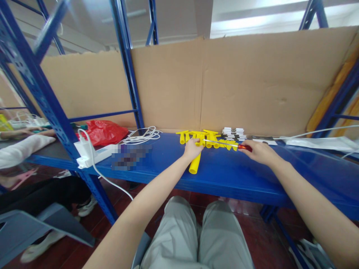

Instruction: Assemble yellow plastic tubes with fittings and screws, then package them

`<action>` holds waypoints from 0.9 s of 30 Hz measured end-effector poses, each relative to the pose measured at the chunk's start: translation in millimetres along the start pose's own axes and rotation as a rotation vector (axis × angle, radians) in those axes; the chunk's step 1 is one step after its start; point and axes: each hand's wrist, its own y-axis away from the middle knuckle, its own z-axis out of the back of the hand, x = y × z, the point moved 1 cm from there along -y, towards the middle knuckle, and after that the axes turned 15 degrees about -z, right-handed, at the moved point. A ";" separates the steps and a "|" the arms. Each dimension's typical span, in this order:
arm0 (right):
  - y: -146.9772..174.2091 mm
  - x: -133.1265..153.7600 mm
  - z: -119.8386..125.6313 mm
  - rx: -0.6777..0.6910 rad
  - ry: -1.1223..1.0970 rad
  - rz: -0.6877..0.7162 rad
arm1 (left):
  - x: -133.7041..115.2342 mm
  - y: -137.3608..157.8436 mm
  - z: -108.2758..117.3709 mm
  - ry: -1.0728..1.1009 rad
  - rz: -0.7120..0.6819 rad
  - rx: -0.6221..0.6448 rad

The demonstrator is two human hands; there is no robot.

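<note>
On the blue shelf, my left hand is closed around a yellow tubular piece, whose open round end points toward me. My right hand grips a screwdriver by its reddish handle. The thin metal shaft runs left across to the top of the piece at my left hand; its tip is too small to make out. Just behind lie several more yellow tubular pieces in a row. Smaller yellow pieces are lined up to their right.
White stacked packets stand behind the yellow pieces. Left are a red plastic bag, a coiled white cable and a white power strip. Cardboard walls the back. At far left, another person's arm rests on the neighbouring table.
</note>
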 end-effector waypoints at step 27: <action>0.6 0.1 0.3 -0.022 0.024 0.035 | 7.4 -1.8 -4.7 0.033 0.000 -0.039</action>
